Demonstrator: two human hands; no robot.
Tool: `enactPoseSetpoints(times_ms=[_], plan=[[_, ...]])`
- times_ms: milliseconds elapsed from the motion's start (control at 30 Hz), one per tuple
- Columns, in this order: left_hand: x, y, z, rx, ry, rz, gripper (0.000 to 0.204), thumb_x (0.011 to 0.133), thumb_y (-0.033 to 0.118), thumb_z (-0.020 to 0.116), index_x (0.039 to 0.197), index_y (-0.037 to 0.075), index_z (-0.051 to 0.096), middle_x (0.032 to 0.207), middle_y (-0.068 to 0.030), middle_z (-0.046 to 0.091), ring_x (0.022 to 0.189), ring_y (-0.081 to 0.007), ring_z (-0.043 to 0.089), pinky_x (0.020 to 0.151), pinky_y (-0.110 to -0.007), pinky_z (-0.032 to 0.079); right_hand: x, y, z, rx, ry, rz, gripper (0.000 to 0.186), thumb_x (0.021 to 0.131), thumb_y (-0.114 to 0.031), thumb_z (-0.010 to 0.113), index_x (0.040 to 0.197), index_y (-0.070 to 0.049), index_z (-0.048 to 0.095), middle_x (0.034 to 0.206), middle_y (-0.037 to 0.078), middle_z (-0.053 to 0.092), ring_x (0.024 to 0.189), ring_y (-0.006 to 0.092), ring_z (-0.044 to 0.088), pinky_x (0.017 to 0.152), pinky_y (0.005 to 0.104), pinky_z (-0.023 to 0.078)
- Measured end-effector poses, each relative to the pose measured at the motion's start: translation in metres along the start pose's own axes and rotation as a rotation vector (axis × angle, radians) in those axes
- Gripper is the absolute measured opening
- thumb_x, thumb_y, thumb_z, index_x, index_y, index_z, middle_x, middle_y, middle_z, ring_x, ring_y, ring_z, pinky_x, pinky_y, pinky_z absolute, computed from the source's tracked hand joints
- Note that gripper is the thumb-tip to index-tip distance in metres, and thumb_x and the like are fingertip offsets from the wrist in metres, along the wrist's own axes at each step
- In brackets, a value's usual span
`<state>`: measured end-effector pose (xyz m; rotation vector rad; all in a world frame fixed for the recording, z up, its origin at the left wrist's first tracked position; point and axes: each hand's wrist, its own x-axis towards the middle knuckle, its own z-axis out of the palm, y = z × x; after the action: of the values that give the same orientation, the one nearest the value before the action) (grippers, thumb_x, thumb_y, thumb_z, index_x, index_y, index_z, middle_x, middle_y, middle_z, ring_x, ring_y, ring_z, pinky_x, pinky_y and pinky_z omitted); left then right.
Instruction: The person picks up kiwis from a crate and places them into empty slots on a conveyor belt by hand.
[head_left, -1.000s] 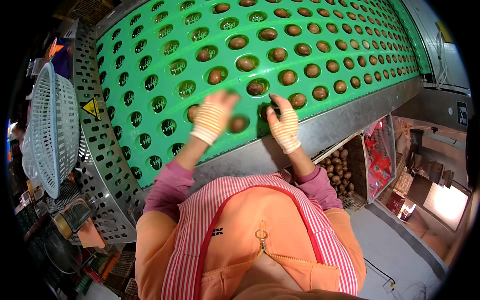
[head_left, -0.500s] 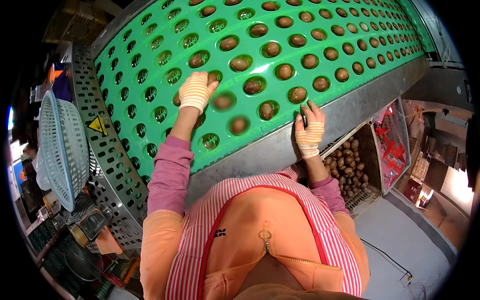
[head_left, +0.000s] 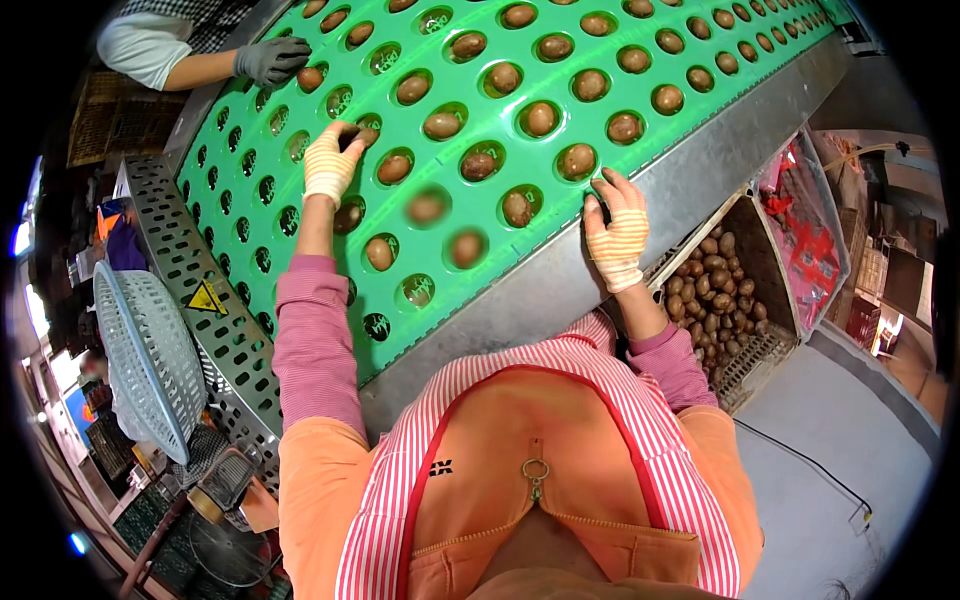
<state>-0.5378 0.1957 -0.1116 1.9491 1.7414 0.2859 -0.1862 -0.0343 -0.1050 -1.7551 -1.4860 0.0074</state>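
A sloping green moulded belt point(head_left: 450, 250) carries rows of oval cups, many with brown eggs point(head_left: 541, 118) in them, others bare. My left hand point(head_left: 330, 167), in a cream-and-orange striped fingerless glove, is closed on a brown egg point(head_left: 366, 136) over the belt's middle. Two eggs below it, one being a blurred egg point(head_left: 426, 205), look in motion. My right hand point(head_left: 615, 230), gloved alike, lies at the belt's near metal edge with bent fingers apart and no object visible in them, just right of an egg point(head_left: 517, 208) in a cup.
A co-worker's grey-gloved hand point(head_left: 270, 60) reaches over the far left edge. A crate of eggs point(head_left: 715, 290) sits below the rail at right, beside a plastic bag of red items point(head_left: 795, 230). A pale-blue basket point(head_left: 140, 350) stands left by a perforated metal guard point(head_left: 230, 370).
My left hand has moved up and leftward along the belt; my right hand has shifted rightward from a second ago. The co-worker's arm has appeared at top left. More cups show eggs.
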Motion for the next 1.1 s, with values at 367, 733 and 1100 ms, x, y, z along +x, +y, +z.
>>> enactPoseSetpoints(times_ms=[367,733,1100], plan=[[-0.097,0.049,0.029,0.05,-0.16,0.68,0.037,0.076,0.016,0.073,0.112,0.01,0.063,0.106,-0.015,0.06,0.101,-0.0355,0.055,0.09,-0.044,0.046,-0.004,0.003,0.003,-0.024,-0.012,-0.018,0.023,0.079,-0.003,0.068,0.103,-0.005,0.067,0.114,0.016,0.065,0.104,0.0355,0.059,0.091,0.0445,0.049],[-0.155,0.012,0.049,-0.08,0.381,0.234,0.029,0.083,0.03,0.072,0.1,0.009,0.064,0.101,-0.0148,0.063,0.095,-0.036,0.06,0.083,-0.046,0.049,-0.006,0.002,0.004,-0.083,-0.02,-0.078,0.021,0.08,-0.003,0.067,0.101,-0.005,0.066,0.115,0.016,0.063,0.103,0.0362,0.059,0.09,0.0458,0.048],[-0.184,0.017,0.039,0.383,0.249,0.439,0.027,0.084,0.017,0.07,0.109,0.01,0.063,0.109,-0.0138,0.062,0.095,-0.035,0.059,0.088,-0.045,0.049,-0.008,0.009,0.003,0.028,0.045,-0.095,0.024,0.076,-0.003,0.065,0.1,-0.006,0.065,0.113,0.015,0.063,0.105,0.0378,0.057,0.091,0.0477,0.047]])
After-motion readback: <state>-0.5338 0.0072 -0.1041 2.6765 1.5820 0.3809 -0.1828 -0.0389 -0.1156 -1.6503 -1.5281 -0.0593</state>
